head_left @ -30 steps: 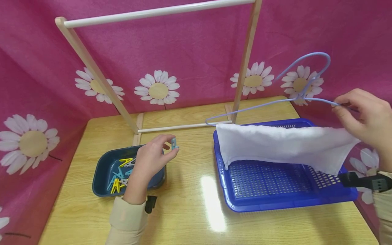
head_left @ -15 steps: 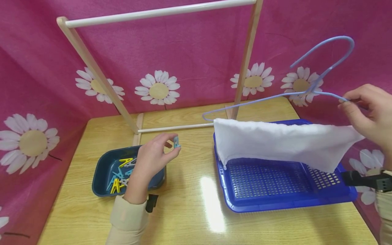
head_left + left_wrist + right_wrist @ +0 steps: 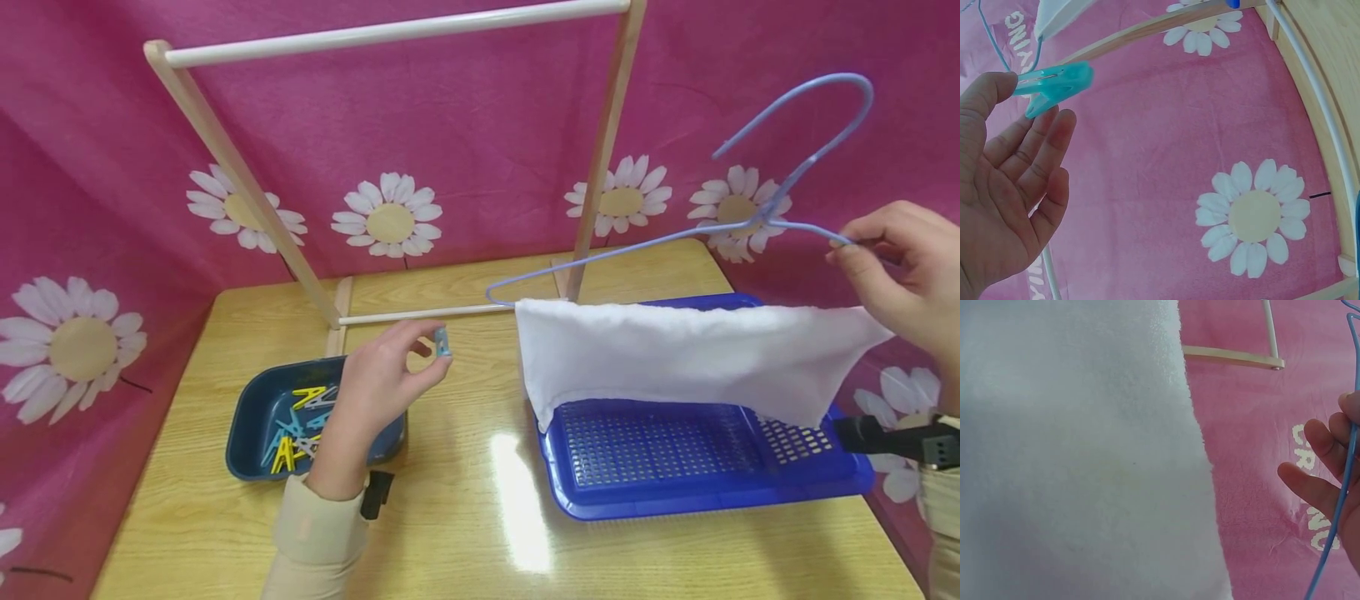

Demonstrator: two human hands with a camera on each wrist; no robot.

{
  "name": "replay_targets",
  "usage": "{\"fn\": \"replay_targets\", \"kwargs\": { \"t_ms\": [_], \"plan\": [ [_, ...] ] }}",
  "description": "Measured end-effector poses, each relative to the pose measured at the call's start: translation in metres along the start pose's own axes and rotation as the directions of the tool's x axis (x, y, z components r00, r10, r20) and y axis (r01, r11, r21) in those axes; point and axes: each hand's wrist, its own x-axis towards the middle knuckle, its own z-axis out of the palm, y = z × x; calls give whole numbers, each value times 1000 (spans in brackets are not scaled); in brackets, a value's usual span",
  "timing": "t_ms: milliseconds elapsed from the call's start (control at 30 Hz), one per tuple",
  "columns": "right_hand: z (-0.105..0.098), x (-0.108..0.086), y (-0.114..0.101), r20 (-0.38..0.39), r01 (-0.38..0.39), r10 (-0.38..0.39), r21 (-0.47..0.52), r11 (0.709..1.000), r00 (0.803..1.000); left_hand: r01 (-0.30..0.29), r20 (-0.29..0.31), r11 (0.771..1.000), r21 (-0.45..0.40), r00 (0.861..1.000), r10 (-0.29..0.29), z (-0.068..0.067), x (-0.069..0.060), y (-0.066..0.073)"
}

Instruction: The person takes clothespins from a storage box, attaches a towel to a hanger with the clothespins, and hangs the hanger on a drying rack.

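Note:
Between thumb and fingers my left hand pinches a light blue clothespin. The left wrist view shows this clothespin side-on, its handle ends between thumb and fingertips. My right hand grips the right shoulder of a blue wire hanger, whose hook points up. Over the hanger's lower bar hangs a white cloth, its lower edge above the blue basket. In the right wrist view the cloth fills the left side, and the hanger wire passes across the hand.
A dark teal tub with several yellow, blue and grey clothespins sits under my left forearm. The blue perforated basket stands on the right of the wooden table. Behind them rises a wooden rack with a white top rail.
The hanger with its cloth has risen and its hook has shifted right, while its left end has moved slightly left. My left hand has moved a little right and up with the clothespin.

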Motion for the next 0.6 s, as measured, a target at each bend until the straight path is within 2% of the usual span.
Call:
{"fn": "replay_targets", "kwargs": {
  "t_ms": [133, 500, 600],
  "plan": [
    [2, 1, -1, -8, 9, -9, 22, 1000, 1000, -33, -21, 999, -7, 999, 33, -1, 1, 2],
    [2, 6, -11, 25, -13, 15, -68, 998, 1000, -89, -53, 995, -35, 995, 87, -4, 3, 9],
    [2, 9, -11, 20, 6, -5, -47, 999, 1000, -107, -65, 994, -38, 992, 104, -5, 3, 12]
  ]
}}
